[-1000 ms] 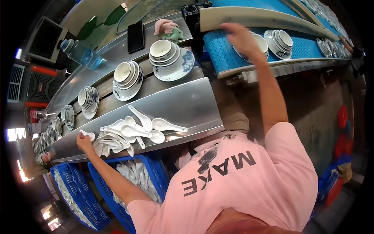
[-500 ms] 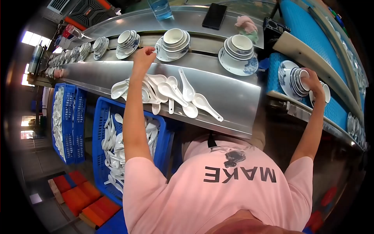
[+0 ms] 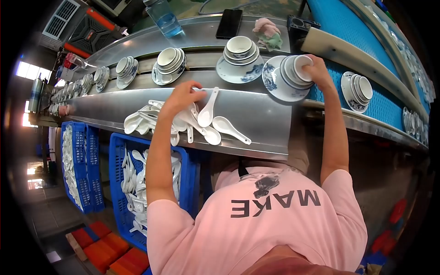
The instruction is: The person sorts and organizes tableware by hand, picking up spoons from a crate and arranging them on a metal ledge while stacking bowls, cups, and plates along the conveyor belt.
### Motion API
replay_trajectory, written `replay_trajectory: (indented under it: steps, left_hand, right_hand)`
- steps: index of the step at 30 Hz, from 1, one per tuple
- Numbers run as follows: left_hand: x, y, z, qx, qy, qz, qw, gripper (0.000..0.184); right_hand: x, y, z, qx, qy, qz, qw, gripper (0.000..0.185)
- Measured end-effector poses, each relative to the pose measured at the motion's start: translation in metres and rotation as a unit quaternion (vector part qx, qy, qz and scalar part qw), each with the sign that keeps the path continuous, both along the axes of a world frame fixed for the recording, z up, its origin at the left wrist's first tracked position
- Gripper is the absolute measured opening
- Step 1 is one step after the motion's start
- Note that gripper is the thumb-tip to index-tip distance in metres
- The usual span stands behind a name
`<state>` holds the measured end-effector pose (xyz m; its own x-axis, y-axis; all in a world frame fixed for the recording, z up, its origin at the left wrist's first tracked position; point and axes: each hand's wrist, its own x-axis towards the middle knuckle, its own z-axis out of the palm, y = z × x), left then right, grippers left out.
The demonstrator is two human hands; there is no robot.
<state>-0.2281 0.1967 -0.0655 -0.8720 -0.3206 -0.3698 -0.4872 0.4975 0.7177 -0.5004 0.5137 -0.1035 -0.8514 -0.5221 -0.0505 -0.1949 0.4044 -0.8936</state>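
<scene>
My right hand [image 3: 318,72] grips the rim of the top bowl in a stack of bowls [image 3: 295,71]. That stack sits on a blue-patterned plate [image 3: 280,90], tilted a little, between the blue belt and the steel line. My left hand [image 3: 184,97] is over the steel ledge, fingers curved and apart, with nothing visible in them. Below and beside it lies a pile of white soup spoons [image 3: 144,118]; a separate spoon [image 3: 208,109] and another spoon [image 3: 230,129] are to its right. Behind the hands stands another set of bowls on a plate [image 3: 239,71].
More bowl sets [image 3: 168,62] run along the line to the far left. A blue crate [image 3: 114,183] of spoons stands below the ledge. One bowl set [image 3: 356,91] is on the blue belt [image 3: 385,117]. A phone [image 3: 229,24], water bottle [image 3: 167,23] and cloth [image 3: 268,34] lie behind.
My right hand has brought the bowl stack and plate left from the blue belt to the steel line. My left hand has moved from beside a plate down toward the spoons. The view has shifted.
</scene>
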Motion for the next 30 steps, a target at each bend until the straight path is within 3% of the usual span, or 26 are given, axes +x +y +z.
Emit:
replay_trajectory:
  steps: [3, 8, 10, 12, 15, 16, 19, 22, 23, 25, 27, 29, 30]
  left_hand:
    - [0.002, 0.025, 0.004, -0.135, -0.024, -0.054, 0.989, 0.048]
    - [-0.005, 0.038, -0.003, -0.137, -0.014, -0.099, 0.986, 0.047]
    - [-0.007, 0.023, -0.02, -0.166, 0.028, -0.016, 0.986, 0.048]
    - [-0.01, 0.008, -0.029, -0.19, 0.104, 0.067, 0.974, 0.048]
    - [-0.023, 0.003, -0.016, 0.109, 0.122, 0.227, 0.96, 0.048]
    - [-0.022, 0.005, -0.01, 0.133, 0.127, 0.226, 0.957, 0.043]
    - [-0.018, 0.009, -0.01, 0.106, 0.139, 0.132, 0.976, 0.038]
    - [-0.01, 0.044, 0.011, 0.045, 0.071, -0.1, 0.992, 0.034]
    - [-0.01, 0.059, 0.01, 0.033, 0.012, -0.173, 0.984, 0.035]
    - [-0.007, 0.071, -0.007, -0.041, 0.031, -0.292, 0.955, 0.033]
    - [-0.001, 0.075, -0.014, -0.121, 0.09, -0.287, 0.946, 0.023]
    - [-0.001, 0.08, -0.006, -0.115, -0.005, -0.243, 0.963, 0.015]
    - [0.0, 0.08, -0.009, -0.103, -0.002, -0.231, 0.967, 0.013]
  right_hand:
    - [0.0, -0.019, -0.011, 0.003, 0.002, -0.017, 1.0, 0.033]
    - [0.01, -0.035, -0.011, 0.005, -0.029, 0.005, 1.0, 0.039]
    - [0.012, -0.032, -0.011, 0.023, -0.004, 0.045, 0.999, 0.053]
    - [0.018, -0.03, 0.006, 0.016, -0.067, 0.058, 0.996, 0.055]
    - [0.033, -0.024, 0.03, -0.015, -0.152, 0.038, 0.988, 0.059]
    - [0.037, -0.023, 0.031, -0.035, -0.174, 0.02, 0.984, 0.059]
    - [0.048, -0.024, 0.038, -0.072, -0.234, -0.012, 0.97, 0.056]
    - [0.051, -0.031, 0.021, -0.1, -0.245, 0.013, 0.964, 0.056]
    - [0.05, -0.03, 0.008, -0.114, -0.241, 0.033, 0.963, 0.055]
    - [0.04, -0.018, -0.002, -0.065, -0.209, 0.126, 0.968, 0.048]
    - [0.03, -0.002, 0.001, -0.038, -0.107, 0.174, 0.978, 0.038]
    - [0.018, 0.02, 0.006, -0.08, 0.068, 0.063, 0.992, 0.031]
    - [0.011, 0.035, 0.016, -0.037, 0.153, -0.003, 0.988, 0.032]
